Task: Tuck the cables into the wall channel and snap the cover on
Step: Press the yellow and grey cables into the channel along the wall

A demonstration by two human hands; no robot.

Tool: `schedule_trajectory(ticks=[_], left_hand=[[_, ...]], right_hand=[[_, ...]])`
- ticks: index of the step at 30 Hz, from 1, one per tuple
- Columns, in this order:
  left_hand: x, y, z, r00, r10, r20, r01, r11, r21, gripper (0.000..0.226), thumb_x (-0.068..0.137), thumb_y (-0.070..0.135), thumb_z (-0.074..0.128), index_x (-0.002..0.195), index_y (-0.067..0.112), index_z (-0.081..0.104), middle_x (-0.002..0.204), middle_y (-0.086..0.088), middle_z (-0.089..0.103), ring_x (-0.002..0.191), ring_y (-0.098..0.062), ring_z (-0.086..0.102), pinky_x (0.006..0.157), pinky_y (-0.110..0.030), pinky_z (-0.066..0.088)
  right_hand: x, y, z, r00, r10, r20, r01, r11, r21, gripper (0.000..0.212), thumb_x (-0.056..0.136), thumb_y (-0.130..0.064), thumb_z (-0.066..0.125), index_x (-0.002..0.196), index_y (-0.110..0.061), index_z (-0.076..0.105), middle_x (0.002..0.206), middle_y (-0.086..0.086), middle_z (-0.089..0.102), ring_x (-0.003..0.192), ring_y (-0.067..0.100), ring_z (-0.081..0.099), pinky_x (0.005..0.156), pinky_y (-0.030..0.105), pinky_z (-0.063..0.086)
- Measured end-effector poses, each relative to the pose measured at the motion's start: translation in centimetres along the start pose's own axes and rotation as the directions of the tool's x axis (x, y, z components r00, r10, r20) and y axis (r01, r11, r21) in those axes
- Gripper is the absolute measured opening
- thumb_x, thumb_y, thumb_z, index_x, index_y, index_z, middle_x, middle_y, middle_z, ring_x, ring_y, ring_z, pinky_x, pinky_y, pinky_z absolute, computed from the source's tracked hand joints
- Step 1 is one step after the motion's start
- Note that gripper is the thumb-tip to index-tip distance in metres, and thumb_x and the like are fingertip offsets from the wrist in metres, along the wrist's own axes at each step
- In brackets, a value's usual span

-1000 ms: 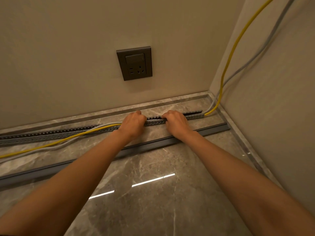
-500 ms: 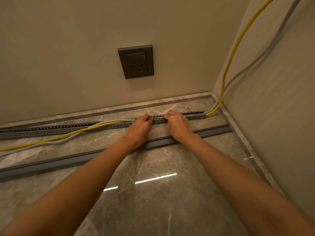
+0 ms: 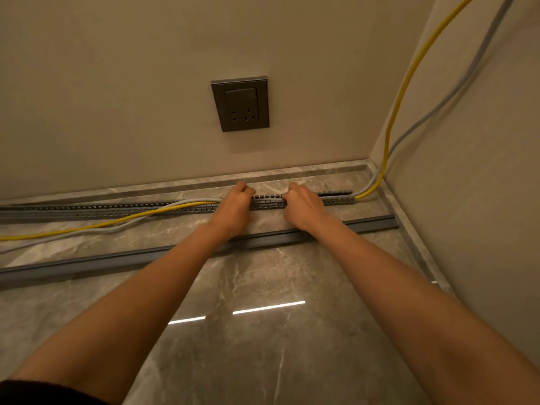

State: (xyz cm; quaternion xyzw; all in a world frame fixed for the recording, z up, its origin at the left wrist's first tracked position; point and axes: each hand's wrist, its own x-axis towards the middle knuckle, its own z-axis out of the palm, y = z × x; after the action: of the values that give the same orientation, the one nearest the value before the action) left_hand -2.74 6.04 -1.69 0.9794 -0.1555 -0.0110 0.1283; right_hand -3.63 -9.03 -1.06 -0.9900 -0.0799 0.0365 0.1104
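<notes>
A grey slotted channel lies on the marble floor along the back wall. A yellow cable and a grey cable come down the right wall and enter the channel's right end. Both run inside it up to my left hand, then leave it and trail loose over the floor to the left. My left hand is curled on the cables at the channel. My right hand presses its bent fingers onto the channel a little to the right. The long grey cover lies on the floor under my forearms.
A dark wall socket sits on the back wall above my hands. A stone skirting strip runs along the wall base into the right corner. The glossy floor reflects a light strip.
My left hand has shifted right along the channel toward my right hand, and the cables lie in the channel further left than before. My right hand stays in place.
</notes>
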Motion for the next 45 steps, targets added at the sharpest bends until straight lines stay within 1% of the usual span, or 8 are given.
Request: schedule_trajectory(ticks=[5,10,17,22,28,37,42,45], left_hand=[[-0.9,-2.8,-1.1,0.996,-0.092,-0.014,0.093,0.991,0.096,0.029,0.089,-0.005,0.047,0.115,-0.004,0.06,0.122,-0.023,0.052,0.109,-0.039,0.053,0.092,-0.044,0.047],[-1.8,-5.2,-1.9,0.991,-0.125,-0.042,0.13,0.983,0.128,0.027,0.091,0.001,0.047,0.115,-0.003,0.059,0.123,-0.024,0.054,0.111,-0.04,0.053,0.094,-0.046,0.046],[-3.2,-9.3,-3.2,0.982,-0.188,-0.003,0.184,0.962,0.203,0.029,0.093,0.011,0.051,0.121,0.003,0.053,0.126,-0.02,0.054,0.112,-0.037,0.054,0.094,-0.044,0.045],[-3.1,-12.0,-4.2,0.969,-0.24,0.056,0.232,0.965,0.124,0.032,0.096,0.027,0.049,0.113,0.002,0.06,0.118,-0.021,0.061,0.108,-0.037,0.057,0.089,-0.043,0.047],[-2.7,-14.1,-4.5,0.979,-0.145,0.14,0.129,0.985,0.118,0.025,0.092,0.02,0.055,0.109,0.004,0.063,0.118,-0.02,0.06,0.108,-0.036,0.057,0.086,-0.041,0.047],[-0.9,-15.0,-4.8,0.991,-0.107,0.085,0.1,0.992,0.077,0.027,0.091,0.02,0.057,0.105,-0.003,0.06,0.118,-0.024,0.058,0.108,-0.039,0.055,0.088,-0.042,0.046],[-0.4,-15.4,-4.9,0.995,-0.101,0.021,0.101,0.995,0.004,0.021,0.087,0.016,0.062,0.098,-0.002,0.06,0.112,-0.022,0.06,0.104,-0.038,0.056,0.082,-0.043,0.046],[-0.7,-15.8,-4.8,0.996,-0.081,0.036,0.084,0.993,-0.086,0.021,0.087,0.02,0.063,0.088,-0.001,0.064,0.101,-0.022,0.065,0.094,-0.036,0.059,0.077,-0.041,0.047]], right_hand=[[-0.8,-2.1,0.8,0.991,0.018,-0.132,-0.029,0.996,-0.082,0.029,0.087,0.0,0.046,0.109,0.003,0.064,0.123,0.018,0.057,0.117,0.033,0.047,0.104,0.04,0.034],[-0.4,-4.5,1.1,0.981,0.028,-0.19,-0.032,0.999,-0.018,0.028,0.088,0.002,0.046,0.11,0.002,0.063,0.122,0.018,0.059,0.118,0.032,0.048,0.106,0.037,0.031],[1.1,-9.7,2.0,0.994,-0.02,-0.103,0.029,0.996,0.089,0.028,0.091,0.002,0.048,0.116,0.0,0.061,0.123,0.017,0.055,0.111,0.034,0.054,0.091,0.039,0.047],[2.3,-12.0,2.5,0.995,0.019,-0.098,-0.01,0.996,0.083,0.027,0.093,-0.004,0.05,0.117,-0.005,0.063,0.122,0.015,0.056,0.112,0.033,0.054,0.096,0.039,0.043],[3.5,-12.8,3.1,0.984,0.097,-0.149,-0.084,0.992,0.094,0.024,0.093,-0.003,0.049,0.111,-0.004,0.066,0.121,0.016,0.055,0.115,0.032,0.051,0.093,0.04,0.044],[4.3,-13.2,3.4,0.971,0.178,-0.162,-0.149,0.973,0.175,0.019,0.093,-0.003,0.05,0.102,-0.003,0.066,0.115,0.017,0.061,0.107,0.032,0.056,0.084,0.036,0.047],[4.2,-12.9,3.7,0.975,0.135,-0.176,-0.103,0.979,0.179,0.017,0.093,-0.002,0.049,0.101,0.0,0.063,0.114,0.018,0.06,0.107,0.032,0.053,0.075,0.032,0.04],[4.4,-12.5,3.9,0.977,0.132,-0.166,-0.101,0.978,0.183,0.016,0.093,-0.004,0.049,0.101,-0.001,0.063,0.114,0.018,0.059,0.108,0.033,0.052,0.08,0.036,0.044]])
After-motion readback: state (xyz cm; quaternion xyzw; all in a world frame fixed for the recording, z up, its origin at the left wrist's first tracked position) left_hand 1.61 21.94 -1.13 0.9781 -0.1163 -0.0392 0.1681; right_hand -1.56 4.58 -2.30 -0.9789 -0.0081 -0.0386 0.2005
